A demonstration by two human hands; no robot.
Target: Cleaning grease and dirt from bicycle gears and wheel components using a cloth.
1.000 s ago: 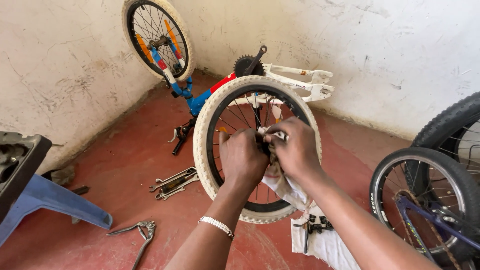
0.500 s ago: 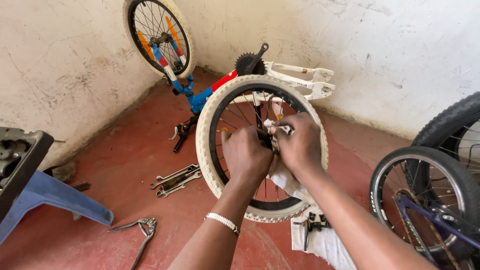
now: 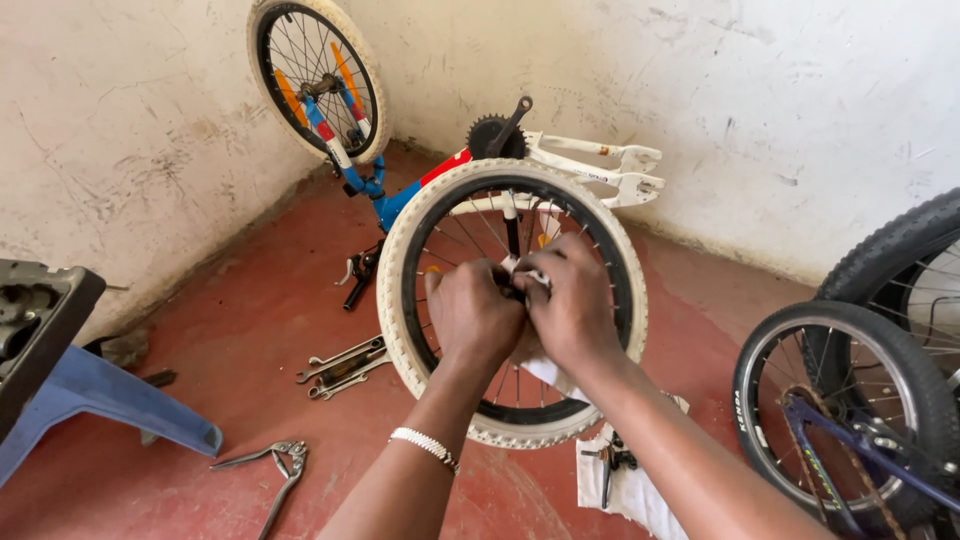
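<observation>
Shifted slightly right since a second ago: white-tyred wheel point(image 3: 512, 300), upright on red floor point(image 3: 250, 330). Left hand point(image 3: 472, 312) and right hand point(image 3: 572, 305) clenched together at hub, gripping white cloth point(image 3: 545, 368). Open floor leftward past spanners point(image 3: 342, 366) and pliers point(image 3: 272, 470); crowded right by dark wheels point(image 3: 850, 410). Corner walls close behind.

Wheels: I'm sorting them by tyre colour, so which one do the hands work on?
The cream-tyred wheel in the middle, gripped at its hub by both hands. The other cream-tyred wheel stays on the upturned bike; the right-hand wheels have black tyres.
</observation>
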